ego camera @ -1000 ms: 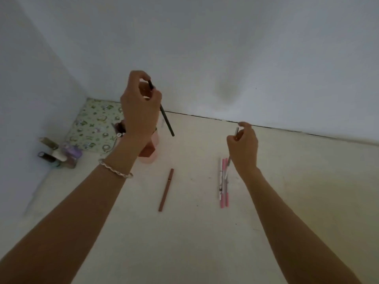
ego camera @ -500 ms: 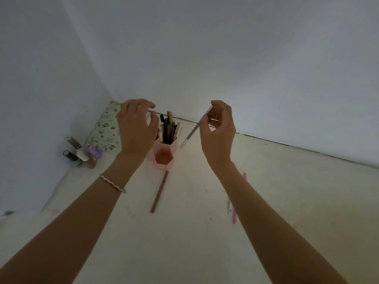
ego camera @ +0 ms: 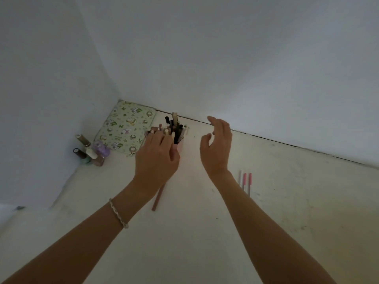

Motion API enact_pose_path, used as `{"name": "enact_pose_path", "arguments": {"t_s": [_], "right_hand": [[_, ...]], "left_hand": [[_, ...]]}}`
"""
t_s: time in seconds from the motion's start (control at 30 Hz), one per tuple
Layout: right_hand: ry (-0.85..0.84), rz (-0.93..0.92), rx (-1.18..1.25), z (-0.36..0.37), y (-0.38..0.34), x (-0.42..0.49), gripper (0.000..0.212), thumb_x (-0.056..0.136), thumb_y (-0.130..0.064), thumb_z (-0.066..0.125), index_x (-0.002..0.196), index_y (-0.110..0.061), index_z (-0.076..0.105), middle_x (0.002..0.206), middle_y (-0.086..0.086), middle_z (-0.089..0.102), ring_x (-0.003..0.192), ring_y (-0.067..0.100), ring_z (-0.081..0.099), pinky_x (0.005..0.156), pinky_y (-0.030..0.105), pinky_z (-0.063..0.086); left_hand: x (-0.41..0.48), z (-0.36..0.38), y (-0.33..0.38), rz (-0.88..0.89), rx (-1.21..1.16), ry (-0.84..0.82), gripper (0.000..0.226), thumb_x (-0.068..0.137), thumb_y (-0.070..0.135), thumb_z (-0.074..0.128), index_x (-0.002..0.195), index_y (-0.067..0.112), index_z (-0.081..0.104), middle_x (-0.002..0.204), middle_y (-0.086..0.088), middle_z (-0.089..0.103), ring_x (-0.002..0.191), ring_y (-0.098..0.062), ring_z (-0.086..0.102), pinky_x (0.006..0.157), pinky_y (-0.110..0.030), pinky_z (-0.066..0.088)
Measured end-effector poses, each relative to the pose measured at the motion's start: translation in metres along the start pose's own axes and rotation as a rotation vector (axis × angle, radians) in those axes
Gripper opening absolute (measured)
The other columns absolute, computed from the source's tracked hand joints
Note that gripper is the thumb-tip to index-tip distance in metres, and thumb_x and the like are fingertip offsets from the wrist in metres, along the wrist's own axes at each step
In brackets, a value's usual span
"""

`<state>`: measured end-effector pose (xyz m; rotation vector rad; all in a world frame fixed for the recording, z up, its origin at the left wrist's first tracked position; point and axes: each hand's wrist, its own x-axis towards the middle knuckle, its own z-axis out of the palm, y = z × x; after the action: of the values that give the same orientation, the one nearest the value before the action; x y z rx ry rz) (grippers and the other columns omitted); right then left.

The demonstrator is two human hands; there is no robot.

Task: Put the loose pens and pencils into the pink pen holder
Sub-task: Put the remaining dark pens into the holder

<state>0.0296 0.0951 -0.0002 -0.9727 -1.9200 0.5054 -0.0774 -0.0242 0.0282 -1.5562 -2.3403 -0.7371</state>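
Several small bottles are clustered in the far left corner where the two walls meet, some upright and some leaning. Just to their right a green patterned pouch lies flat against the back wall.

Next comes my left hand, a beaded bracelet on its wrist. It is stretched forward with its back to the camera, covering the near side of the pink pen holder. My fingertips reach the rim among the pens there and my thumb lies along the holder's right wall, but I cannot tell whether I am gripping the holder or only touching it.

The holder stands upright near the back wall, just right of the pouch, and it is packed with pens and pencils that poke up above its rim, mostly dark and cream ones. One loose brownish pen lies on the pale surface below my left hand, its far end hidden under my wrist.

My right hand hangs in the air just right of the holder, not touching it. Its fingers are loose and spread, and it holds nothing.

Three loose pens, one white and two pink, lie side by side on the surface further right, beside my right forearm and well apart from the holder.
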Motion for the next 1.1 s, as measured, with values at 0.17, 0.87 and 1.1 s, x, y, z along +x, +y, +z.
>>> {"name": "enact_pose_path", "arguments": {"t_s": [0.17,0.87,1.1], "right_hand": [[0.083,0.145,-0.001,-0.039,0.034,0.003,0.051,0.073,0.008,0.045,0.118,-0.012,0.059,0.110,0.003,0.057,0.087,0.019,0.056,0.084,0.034,0.049],[-0.313,0.600,-0.430,-0.093,0.109,-0.023,0.021,0.086,-0.021,0.058,0.099,-0.009,0.070,0.104,0.012,0.062,0.103,0.030,0.055,0.091,0.038,0.042],[-0.637,0.477,-0.707,-0.077,0.114,-0.039,0.026,0.086,-0.029,0.058,0.090,-0.007,0.073,0.101,0.010,0.056,0.103,0.031,0.050,0.088,0.036,0.041]], "left_hand": [[-0.007,-0.001,0.001,0.283,-0.086,0.125,0.001,0.073,0.003,0.061,0.073,0.005,0.061,0.076,-0.009,0.058,0.064,-0.020,0.052,0.050,-0.023,0.045],[-0.009,0.012,0.059,-0.137,-0.471,-0.427,0.072,0.088,0.009,0.063,0.146,0.034,0.028,0.087,0.001,0.059,0.062,-0.014,0.064,0.050,-0.034,0.059],[0.001,0.010,0.064,-0.238,-0.576,-0.341,0.076,0.083,0.009,0.068,0.139,0.044,0.031,0.091,0.014,0.055,0.060,-0.006,0.063,0.056,-0.024,0.060]]}}
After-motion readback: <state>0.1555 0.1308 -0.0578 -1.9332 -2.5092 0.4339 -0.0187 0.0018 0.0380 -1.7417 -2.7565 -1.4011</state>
